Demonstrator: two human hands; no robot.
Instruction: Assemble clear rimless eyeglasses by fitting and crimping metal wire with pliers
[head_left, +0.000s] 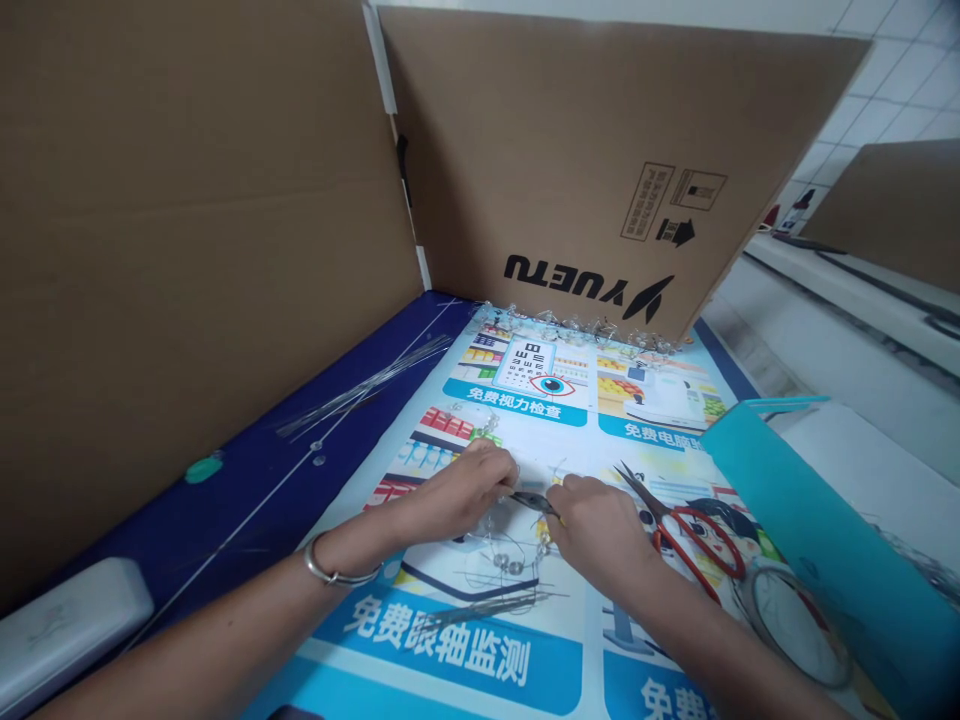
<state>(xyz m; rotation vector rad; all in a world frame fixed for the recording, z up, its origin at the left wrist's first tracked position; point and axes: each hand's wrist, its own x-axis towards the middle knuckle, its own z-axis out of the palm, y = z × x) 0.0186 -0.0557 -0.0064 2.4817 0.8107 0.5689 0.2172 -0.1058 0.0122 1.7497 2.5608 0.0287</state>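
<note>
My right hand point(600, 530) is closed around a pair of pliers point(534, 501), whose dark jaws point left. The jaw tips meet the fingers of my left hand point(476, 485), which are pinched together; what they hold is too small to make out. A silver bangle point(334, 565) circles my left wrist. Below the hands lie clear beads point(510, 565) and a bundle of thin metal wires point(491, 608). Just right of my right hand are open scissors point(697, 540) with red handles.
Brown cardboard panels point(570, 170) stand at the left and back, clear beaded pieces point(585, 328) along their foot. More thin wires point(367, 385) lie left. At right are a roll of tape point(799, 625) and a teal box point(817, 550). A white case point(82, 630) sits lower left.
</note>
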